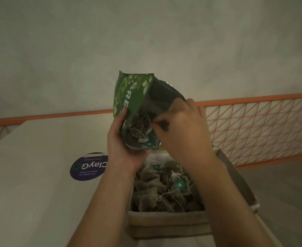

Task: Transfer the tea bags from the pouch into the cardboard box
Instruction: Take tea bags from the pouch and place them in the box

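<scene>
Pouch held over the box

Pouch, green, sits tilted above the cardboard box, its open mouth facing me. I see my left hand wrapped around its lower edge, fingers curled. My right hand reaches into the opening and pinches at the tea bags inside. More tea bags already lie heaped in the box, beside a round purple sticker.

Head view, the sole camera: worn on the person's head, wide-angle, facing forward and down; both forearms enter from the lower edge; near to the open beige cardboard box on the pale white counter; plain grey wall and orange wire-mesh rail beyond.
</scene>
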